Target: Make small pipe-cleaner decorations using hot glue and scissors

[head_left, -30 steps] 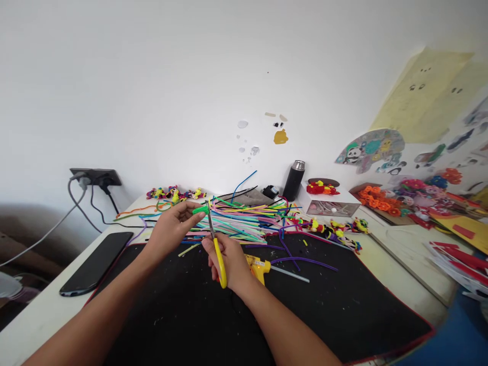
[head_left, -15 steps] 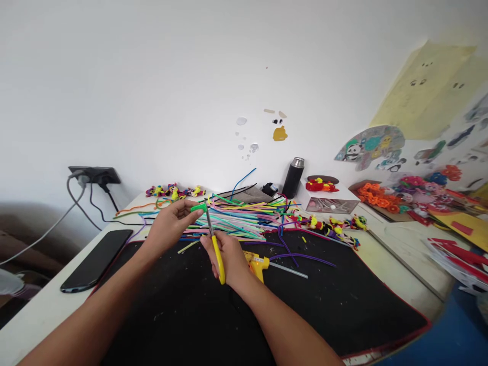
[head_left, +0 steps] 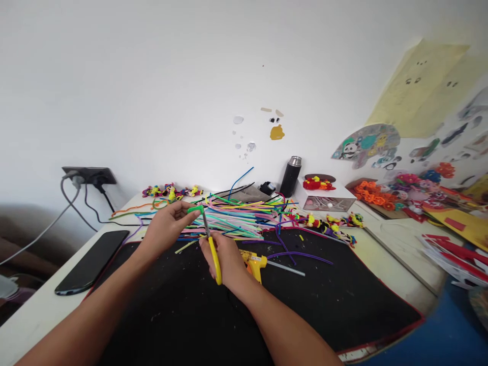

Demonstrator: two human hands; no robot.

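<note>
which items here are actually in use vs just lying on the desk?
In use:
- left hand pinching a green pipe cleaner
- right hand holding yellow-handled scissors, blades up at the green piece

Lying about:
- pile of coloured pipe cleaners
- yellow glue gun on the black mat
- phone
- black flask
- finished pipe-cleaner figures

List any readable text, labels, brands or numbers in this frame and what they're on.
None readable.
Glue gun: a small label on its body, too blurred to read.
Wall stickers: pictures only, no lettering legible.
Phone, flask, scissors: no markings visible.
</note>
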